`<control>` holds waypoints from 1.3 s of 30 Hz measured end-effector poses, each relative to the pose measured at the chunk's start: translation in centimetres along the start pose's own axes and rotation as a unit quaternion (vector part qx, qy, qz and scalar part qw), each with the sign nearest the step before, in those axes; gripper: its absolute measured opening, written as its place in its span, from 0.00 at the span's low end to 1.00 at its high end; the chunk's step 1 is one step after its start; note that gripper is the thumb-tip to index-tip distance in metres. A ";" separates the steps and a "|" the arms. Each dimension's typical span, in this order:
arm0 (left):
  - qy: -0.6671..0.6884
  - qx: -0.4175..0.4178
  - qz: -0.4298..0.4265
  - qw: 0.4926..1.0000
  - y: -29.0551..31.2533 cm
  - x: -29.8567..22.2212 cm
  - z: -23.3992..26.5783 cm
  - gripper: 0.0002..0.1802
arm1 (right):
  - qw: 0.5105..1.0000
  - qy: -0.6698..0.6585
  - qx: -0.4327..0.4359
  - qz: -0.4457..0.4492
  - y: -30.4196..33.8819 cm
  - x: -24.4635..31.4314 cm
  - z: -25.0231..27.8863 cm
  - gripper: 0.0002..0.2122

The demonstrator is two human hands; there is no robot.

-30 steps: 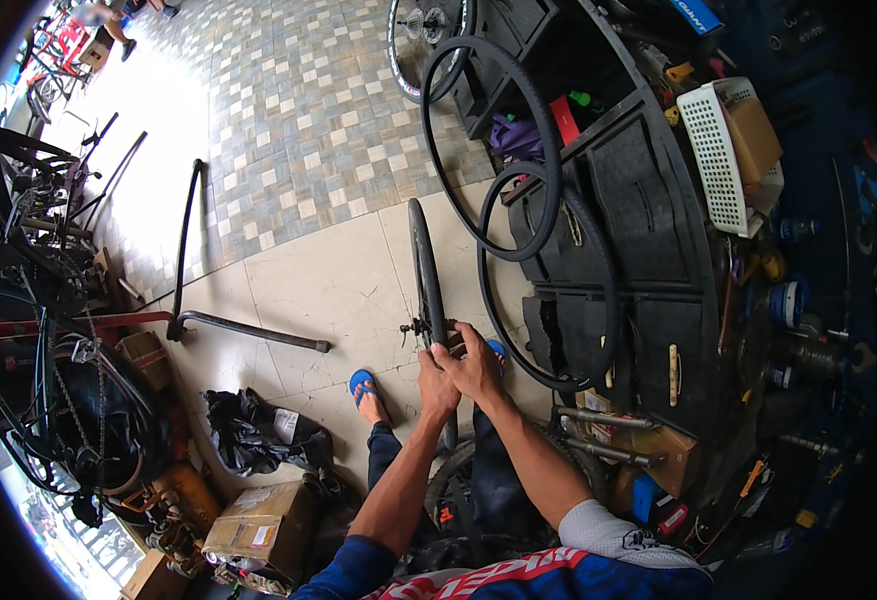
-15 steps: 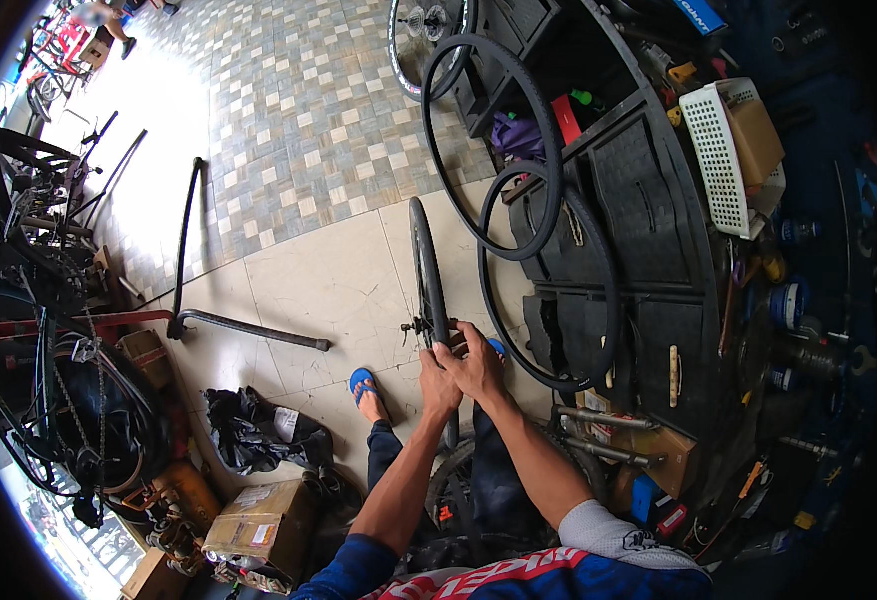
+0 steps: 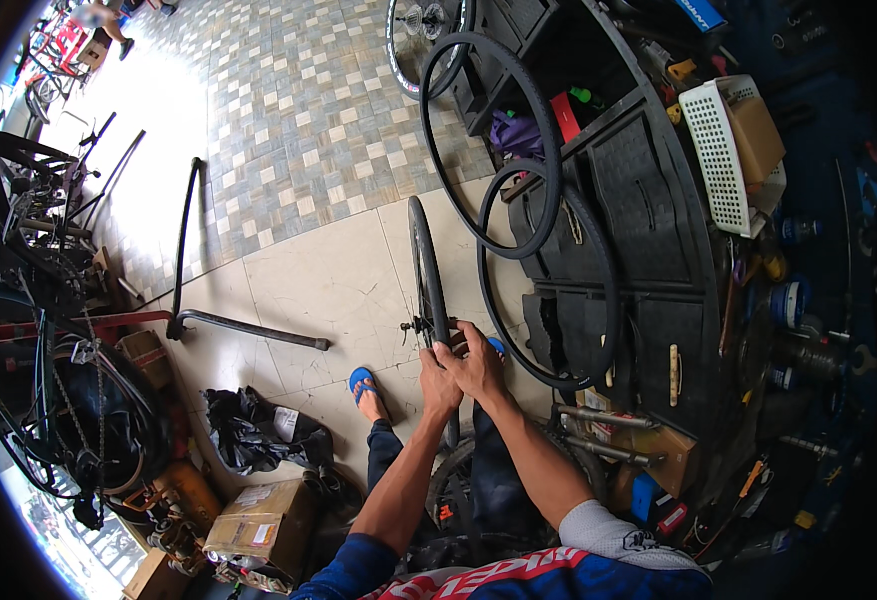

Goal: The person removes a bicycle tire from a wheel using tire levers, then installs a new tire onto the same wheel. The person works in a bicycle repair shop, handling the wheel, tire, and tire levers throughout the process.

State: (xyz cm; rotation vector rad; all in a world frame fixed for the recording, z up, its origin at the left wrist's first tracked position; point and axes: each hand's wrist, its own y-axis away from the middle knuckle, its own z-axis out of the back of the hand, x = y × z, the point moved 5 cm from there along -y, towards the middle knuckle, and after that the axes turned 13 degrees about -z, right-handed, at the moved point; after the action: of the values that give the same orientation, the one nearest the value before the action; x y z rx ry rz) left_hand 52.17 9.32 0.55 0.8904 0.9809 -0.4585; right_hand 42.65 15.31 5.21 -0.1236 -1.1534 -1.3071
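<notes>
A bicycle wheel (image 3: 426,255) stands upright in front of me, seen nearly edge-on, with a dark tire around its rim. Its hub and axle (image 3: 416,327) stick out on the left side. My left hand (image 3: 439,383) is closed on the tire at the part nearest me. Touching it, my right hand (image 3: 472,364) grips the same stretch of tire from the right, fingers curled around. The thumbs lie close together, and the palms hide what is under them.
Two loose tires (image 3: 555,210) lean against the black cabinet (image 3: 628,220) on the right. Another wheel (image 3: 405,60) stands farther back. A bent stand tube (image 3: 248,326), a black plastic bag (image 3: 258,430) and a cardboard box (image 3: 258,525) lie left. Bicycles (image 3: 43,340) crowd the left edge.
</notes>
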 end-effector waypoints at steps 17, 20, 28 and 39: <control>-0.004 -0.001 -0.007 1.000 0.1 0.2 0.0 0.33 | 0.999 -0.027 0.028 -0.033 0.2 0.1 0.1 0.25; -0.006 -0.002 -0.008 1.000 0.1 0.3 -0.1 0.33 | 0.999 -0.012 0.019 -0.031 0.1 -0.1 0.1 0.25; -0.018 -0.005 -0.023 1.000 -0.1 0.2 -0.1 0.31 | 1.000 0.017 -0.011 0.012 0.1 0.0 0.1 0.23; -0.006 -0.006 -0.015 1.000 -0.3 0.1 -0.3 0.29 | 1.000 0.007 -0.012 0.024 -0.1 0.0 0.3 0.22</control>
State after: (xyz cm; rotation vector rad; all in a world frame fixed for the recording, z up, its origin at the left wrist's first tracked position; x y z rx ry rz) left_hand 51.85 9.40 0.28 0.8622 0.9856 -0.4837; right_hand 42.39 15.49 5.32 -0.1594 -1.1174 -1.2783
